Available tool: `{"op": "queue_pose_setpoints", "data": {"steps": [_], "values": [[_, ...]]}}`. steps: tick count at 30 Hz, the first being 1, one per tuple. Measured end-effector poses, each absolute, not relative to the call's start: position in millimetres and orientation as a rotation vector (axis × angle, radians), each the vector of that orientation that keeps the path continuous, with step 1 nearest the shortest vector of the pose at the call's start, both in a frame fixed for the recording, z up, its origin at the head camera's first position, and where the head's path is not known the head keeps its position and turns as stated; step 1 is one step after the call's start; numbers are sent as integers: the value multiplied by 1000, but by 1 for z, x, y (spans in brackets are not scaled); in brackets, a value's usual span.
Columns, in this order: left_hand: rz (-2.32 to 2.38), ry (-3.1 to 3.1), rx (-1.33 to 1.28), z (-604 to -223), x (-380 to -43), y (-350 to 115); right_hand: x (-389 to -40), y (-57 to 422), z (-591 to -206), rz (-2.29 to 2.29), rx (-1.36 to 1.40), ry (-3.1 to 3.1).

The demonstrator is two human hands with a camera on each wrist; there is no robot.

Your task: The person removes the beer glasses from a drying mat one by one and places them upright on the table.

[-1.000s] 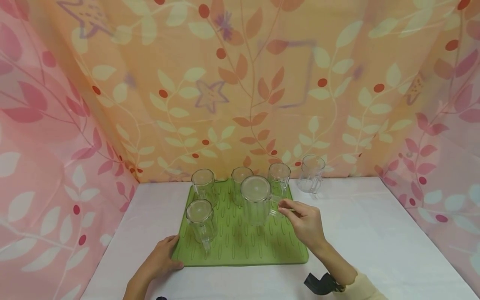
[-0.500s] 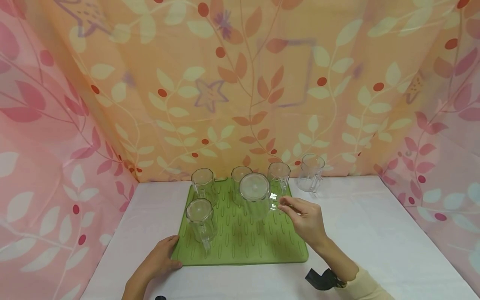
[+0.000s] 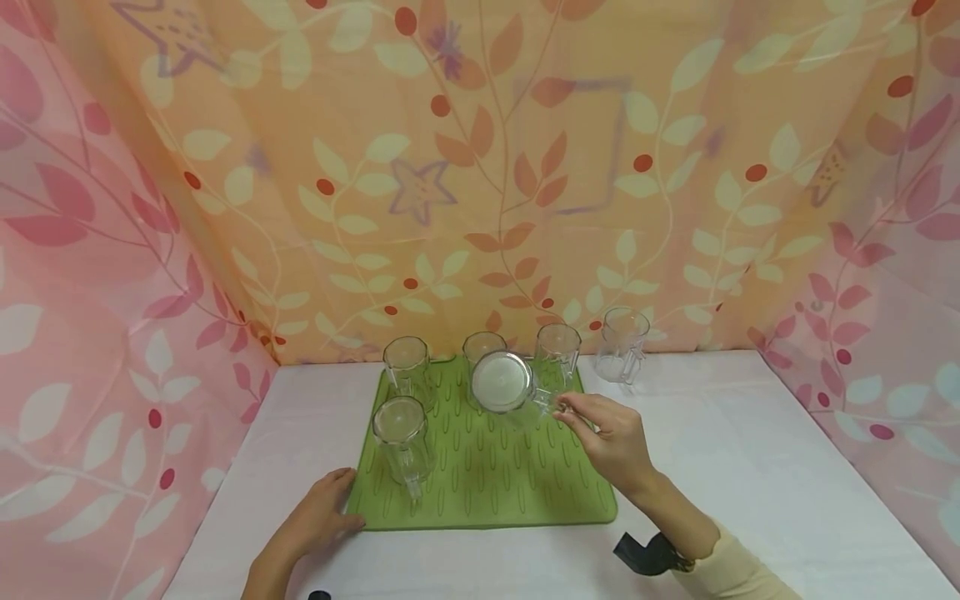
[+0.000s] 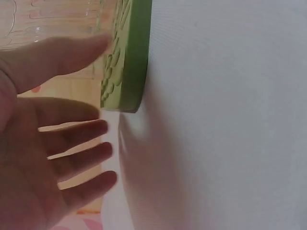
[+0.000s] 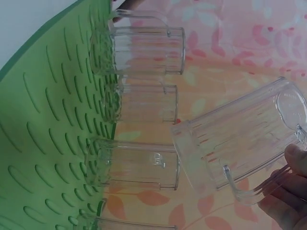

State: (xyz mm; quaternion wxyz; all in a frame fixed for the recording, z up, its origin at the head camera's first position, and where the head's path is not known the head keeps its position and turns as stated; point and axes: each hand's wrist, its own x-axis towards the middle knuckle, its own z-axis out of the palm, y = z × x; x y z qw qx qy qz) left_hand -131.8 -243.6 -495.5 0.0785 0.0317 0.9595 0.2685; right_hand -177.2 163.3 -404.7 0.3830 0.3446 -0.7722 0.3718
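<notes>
My right hand (image 3: pixel 611 442) pinches the handle of a clear glass mug (image 3: pixel 502 382) above the green ridged mat (image 3: pixel 525 496). The mug is tilted with its round base towards the head camera; in the right wrist view its rim (image 5: pixel 187 158) is off the mat. Upside-down glass mugs stand on the mat: one front left (image 3: pixel 399 429), one back left (image 3: pixel 406 367), one back middle (image 3: pixel 480 343) and one back right (image 3: pixel 558 342). At the mat's front left corner lies my left hand (image 3: pixel 318 512), its fingers extended and its thumb by the edge (image 4: pixel 134 57).
Another clear glass mug (image 3: pixel 624 346) stands on the white table (image 3: pixel 720 467), right of the mat's back corner. Patterned cloth (image 3: pixel 480 208) rises behind and at both sides. A black strap (image 3: pixel 645 554) hangs by the right wrist, and a small dark object (image 3: pixel 319 595) shows at the bottom edge.
The mug in my right hand has tipped, its base turning more towards the head camera, and shifted slightly left. My left hand stays at the mat's corner.
</notes>
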Motion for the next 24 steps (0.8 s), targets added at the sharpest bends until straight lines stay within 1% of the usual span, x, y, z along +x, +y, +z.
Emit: {"op": "queue_pose_setpoints", "data": {"steps": [5, 14, 18, 24], "values": [[896, 2931, 31, -484, -133, -244, -178, 164, -406, 829, 920, -1941], [1208, 3154, 4, -451, -139, -233, -178, 160, -403, 752, 997, -1806], [1298, 3195, 41, -437, -141, -225, -179, 158, -401, 729, 1025, -1741], [1380, 3204, 170, -416, -141, -213, -181, 157, -400, 704, 1069, -1662]]}}
